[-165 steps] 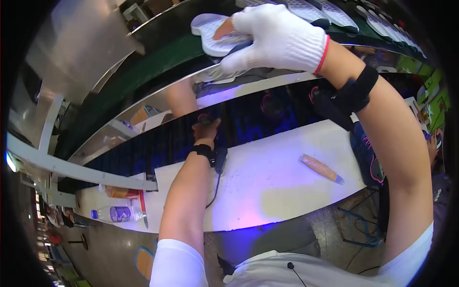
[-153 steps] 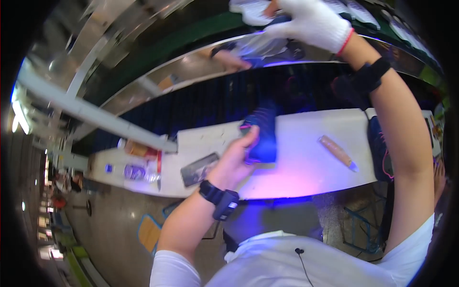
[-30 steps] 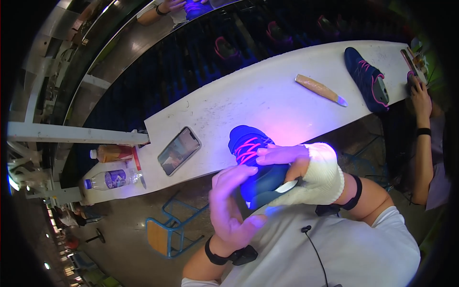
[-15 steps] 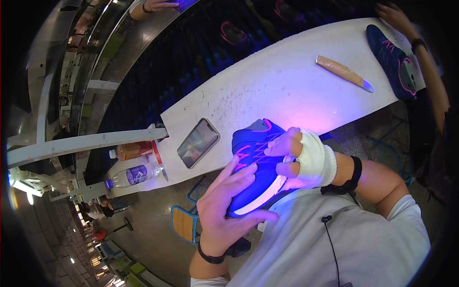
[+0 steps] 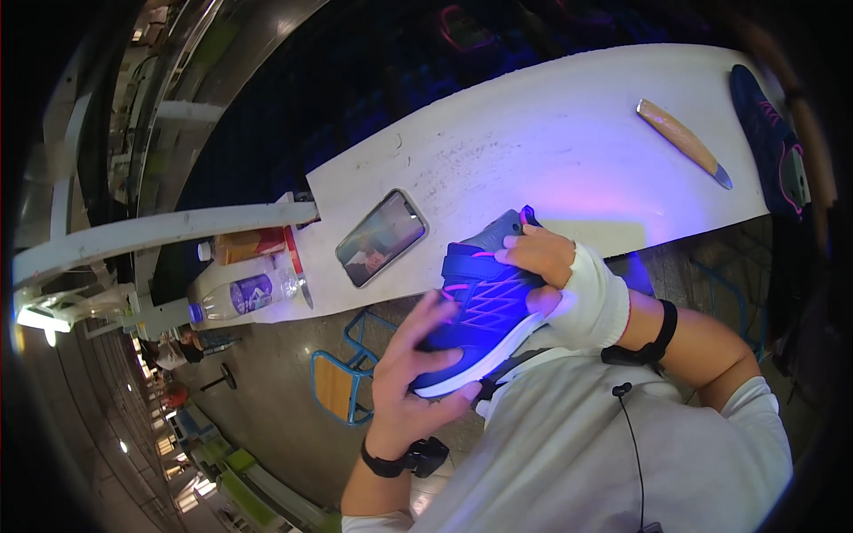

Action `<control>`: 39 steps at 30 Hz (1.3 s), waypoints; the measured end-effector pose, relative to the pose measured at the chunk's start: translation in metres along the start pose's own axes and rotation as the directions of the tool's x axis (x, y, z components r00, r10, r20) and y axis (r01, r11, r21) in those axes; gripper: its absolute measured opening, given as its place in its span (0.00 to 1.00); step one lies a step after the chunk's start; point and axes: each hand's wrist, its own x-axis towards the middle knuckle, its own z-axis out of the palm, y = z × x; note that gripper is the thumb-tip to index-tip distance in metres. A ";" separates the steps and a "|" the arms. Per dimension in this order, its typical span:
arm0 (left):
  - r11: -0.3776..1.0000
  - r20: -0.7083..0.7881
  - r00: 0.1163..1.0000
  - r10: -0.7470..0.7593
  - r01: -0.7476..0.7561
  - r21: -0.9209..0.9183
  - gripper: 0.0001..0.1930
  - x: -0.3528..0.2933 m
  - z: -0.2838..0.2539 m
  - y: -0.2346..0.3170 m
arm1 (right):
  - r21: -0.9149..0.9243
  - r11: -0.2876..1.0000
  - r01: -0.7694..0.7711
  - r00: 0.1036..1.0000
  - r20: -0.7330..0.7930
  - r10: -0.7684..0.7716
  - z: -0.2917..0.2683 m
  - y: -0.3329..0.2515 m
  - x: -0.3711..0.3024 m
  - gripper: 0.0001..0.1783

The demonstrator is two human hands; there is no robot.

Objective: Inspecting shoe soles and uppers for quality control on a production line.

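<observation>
Between my hands is a dark blue sneaker with pink laces and a white sole, lit by violet light. Its toe points toward my lower left. My left hand grips the toe end, thumb along the sole and fingers over the upper. At the heel and collar, my right hand, wearing a white fabric cover over palm and wrist, holds the shoe. A grey insert or insole shows at the shoe's opening. Beyond my hands, a wooden-handled knife lies on the white table.
A smartphone lies on the table, left of the shoe. Past a white metal bar are a clear bottle and an amber one. Another blue sneaker rests at the far right. A dark conveyor runs behind; a blue-framed stool stands below.
The sneaker has turned in my hands, showing more of its laces and opening. My right hand has shifted toward the heel. The view has swung, and the other person's arm is mostly out of it.
</observation>
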 end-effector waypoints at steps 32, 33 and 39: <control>0.958 -0.188 0.943 0.275 -0.285 -0.028 0.30 0.026 0.133 -0.016 | 0.081 0.992 -0.097 0.994 0.047 0.094 -0.128 -0.076 0.019 0.41; 0.963 -0.243 0.938 0.246 -0.265 -0.050 0.29 0.031 0.135 -0.014 | 0.082 0.988 -0.134 0.990 0.054 0.130 -0.127 -0.078 0.019 0.40; 0.909 -0.430 0.860 0.276 -0.378 -0.173 0.21 0.034 0.148 0.010 | 0.038 0.994 -0.100 0.986 0.137 0.094 -0.129 -0.080 0.033 0.35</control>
